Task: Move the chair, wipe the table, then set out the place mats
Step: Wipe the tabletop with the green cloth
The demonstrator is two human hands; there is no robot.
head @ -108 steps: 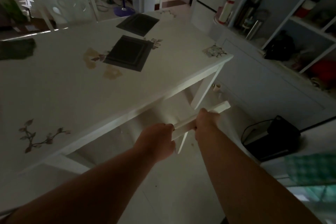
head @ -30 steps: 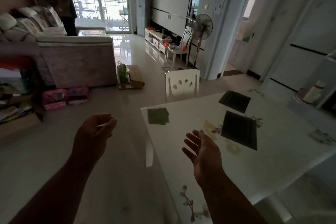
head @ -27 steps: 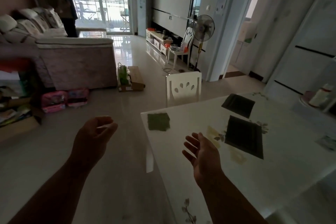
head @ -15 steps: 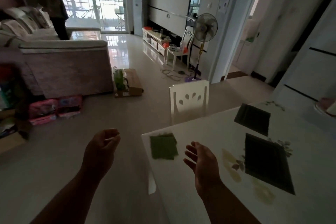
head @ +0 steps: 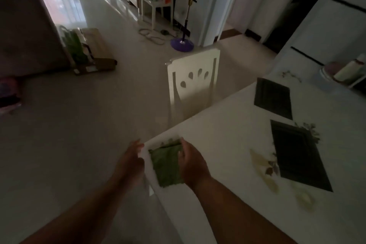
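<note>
You are standing at the near left corner of the white rectangular table with its faded flower prints [head: 227,164], and both your forearms are reaching forward toward the folded green wiping cloth [head: 167,164] lying flat right at that corner. Your right hand [head: 191,161] is sitting at the cloth's right edge, its fingers bending over onto the fabric near the far corner; whether they are already pinching it or only resting on it you cannot tell from this dim view. Your left hand [head: 130,159] is hanging just off the table's left edge, beside the cloth but apart from it, fingers loosely relaxed and holding nothing. So the cloth is lying between your two hands, and the right one is the nearer, already touching it. The cloth's long axis is running away from you, roughly along the table's left edge, which means the bare tabletop to be wiped is opening out to your right and ahead. My guess is that the wiping step is only now starting, and a sweep rightward from this corner will be heading toward the two dark rectangular place mats [head: 297,152], which are lying well apart from the cloth on the far right half of the table. Beyond the table's far edge, the white wooden chair with teardrop cut-outs in its back [head: 193,81] is standing with its back toward you.
</note>
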